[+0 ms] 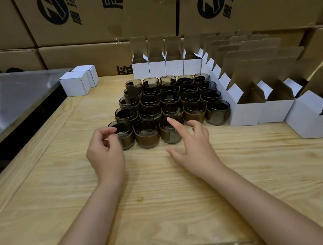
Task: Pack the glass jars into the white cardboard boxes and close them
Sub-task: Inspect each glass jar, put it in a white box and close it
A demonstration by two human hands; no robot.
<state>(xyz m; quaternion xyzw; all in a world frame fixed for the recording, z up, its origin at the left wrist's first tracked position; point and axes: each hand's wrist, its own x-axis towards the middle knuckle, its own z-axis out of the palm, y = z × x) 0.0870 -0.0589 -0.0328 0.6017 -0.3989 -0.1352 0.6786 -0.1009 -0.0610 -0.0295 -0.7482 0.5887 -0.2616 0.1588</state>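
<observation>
Several dark glass jars with brown bands stand in a tight block on the wooden table [184, 190]. My left hand [105, 151] is at the front-left jar [126, 135], thumb and forefinger pinching its near rim. My right hand [190, 139] hovers with fingers spread over the front row, its forefinger above the third jar [168, 133]. White cardboard boxes with open lids stand in a row behind the jars [158, 68] and in rows to the right [244, 113]. Two shut white boxes [75, 82] sit at the back left.
A dark glossy surface [9, 103] borders the table on the left. Large brown printed cartons [104, 18] are stacked as a wall behind. The nearest open box [313, 121] stands at the right edge of the view.
</observation>
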